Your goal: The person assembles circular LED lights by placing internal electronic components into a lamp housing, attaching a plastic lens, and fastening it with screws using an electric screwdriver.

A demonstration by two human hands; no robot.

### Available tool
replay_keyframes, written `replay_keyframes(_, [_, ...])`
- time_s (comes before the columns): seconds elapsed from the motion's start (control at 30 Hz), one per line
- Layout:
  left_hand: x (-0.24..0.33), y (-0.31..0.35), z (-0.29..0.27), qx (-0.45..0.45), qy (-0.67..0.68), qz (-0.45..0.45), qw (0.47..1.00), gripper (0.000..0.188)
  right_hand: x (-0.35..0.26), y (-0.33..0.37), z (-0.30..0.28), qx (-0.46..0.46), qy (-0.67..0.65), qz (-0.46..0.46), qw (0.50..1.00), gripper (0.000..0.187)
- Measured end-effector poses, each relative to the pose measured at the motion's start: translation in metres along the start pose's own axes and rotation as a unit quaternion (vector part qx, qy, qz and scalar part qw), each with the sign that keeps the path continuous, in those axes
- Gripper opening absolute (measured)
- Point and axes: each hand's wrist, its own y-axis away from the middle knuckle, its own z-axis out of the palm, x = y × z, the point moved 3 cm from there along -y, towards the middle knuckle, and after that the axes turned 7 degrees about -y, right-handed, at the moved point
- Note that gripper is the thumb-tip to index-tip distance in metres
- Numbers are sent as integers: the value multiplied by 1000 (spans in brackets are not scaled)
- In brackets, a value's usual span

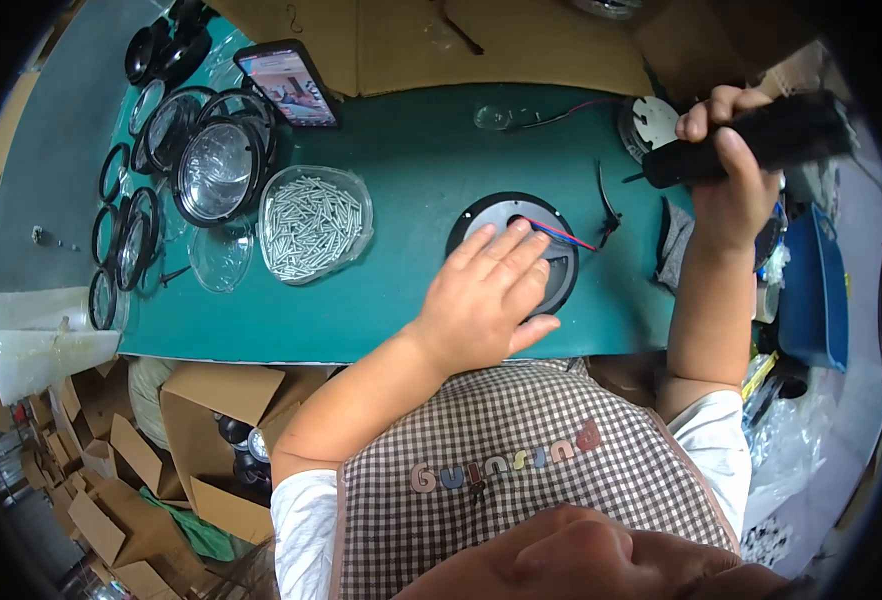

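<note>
My left hand [486, 295] lies with its fingers stretched over a round black-rimmed housing [561, 285] on the green table. It covers much of the housing's grey inner face. Red and blue wires [559, 233] come out beside my fingertips. Off to the right, my right hand [736, 170] is raised and wrapped round a black electric screwdriver [701, 158], whose thin bit points left. A clear tub of silver screws [313, 228] stands left of the housing. Between the housing and my right forearm lies a short black cable [609, 215].
Clear round covers with black rims [219, 170] and loose black rings [106, 235] crowd the left side. A phone [289, 85] leans near the back cardboard [501, 50]. At the right are a white round part [646, 125], a grey cloth piece [674, 245] and a blue bin [813, 290].
</note>
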Motion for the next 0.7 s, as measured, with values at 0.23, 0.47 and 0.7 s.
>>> replay_keyframes(0.23, [2, -4, -1, -41, 46, 0, 998, 72, 47, 11, 99, -72, -180, 57, 979, 63])
replay_keyframes(0.47, [-1, -3, 1, -23, 53, -5, 998, 73, 81, 20, 114, -136, -161, 32, 977, 84])
replay_keyframes(0.7, [-4, -2, 3, -12, 61, 5, 998, 73, 90, 21, 118, -145, -124, 11, 982, 79])
